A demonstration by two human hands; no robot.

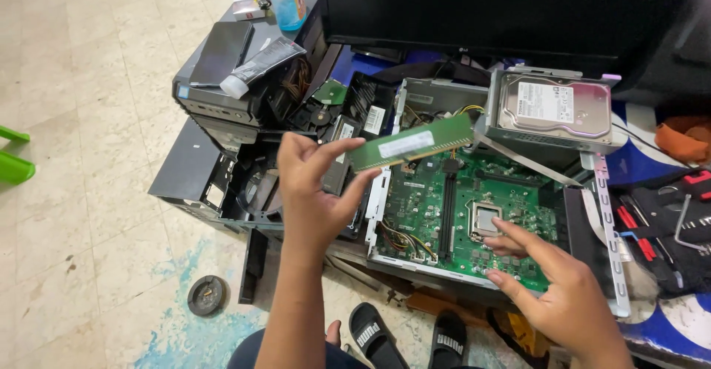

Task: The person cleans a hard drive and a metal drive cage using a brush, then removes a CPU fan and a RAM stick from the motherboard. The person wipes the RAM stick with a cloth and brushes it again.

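Dark monitor point(474, 6), hard drive point(554, 108), black tube point(261, 65), round black cap point(206, 295), red-handled tools point(652, 228), black sandals point(411, 336)

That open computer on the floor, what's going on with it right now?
A person sits over an opened desktop case. Their left hand holds a green memory stick up above the green motherboard. Their right hand hovers open over the board, one finger pointing toward the bare processor socket. A hard drive sits in its metal cage beside the board, below a dark monitor.
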